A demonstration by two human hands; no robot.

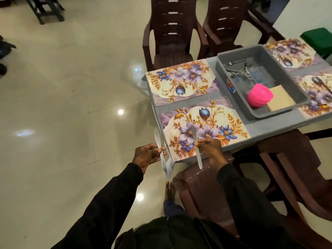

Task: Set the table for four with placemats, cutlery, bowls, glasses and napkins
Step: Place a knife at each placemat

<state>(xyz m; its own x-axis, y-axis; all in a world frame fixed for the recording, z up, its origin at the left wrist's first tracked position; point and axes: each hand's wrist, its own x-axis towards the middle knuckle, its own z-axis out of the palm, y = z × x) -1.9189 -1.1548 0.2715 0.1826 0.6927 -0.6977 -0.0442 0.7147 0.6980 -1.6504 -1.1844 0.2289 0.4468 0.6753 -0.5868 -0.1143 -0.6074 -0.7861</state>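
Cutlery step: one knife per hand, held off the table's near corner.
Left hand (149, 155) pinches a pale, flat knife (158, 142) mid-length between thumb and fingers; right hand (210, 150) pinches a second knife (198, 159) likewise, its tip over the near placemat (212, 123); both look like light, translucent plastic, slightly blurred. Judgement: lay each flat beside a mat, parallel to its edge, not on the glossy floral print where it may slide; grey cloth (260, 128) underneath looks grippier. Grey tub (221, 69) mid-table holds metal forks (231, 64), clear glasses (251, 78), a pink bowl (258, 95), tan napkins (280, 97).
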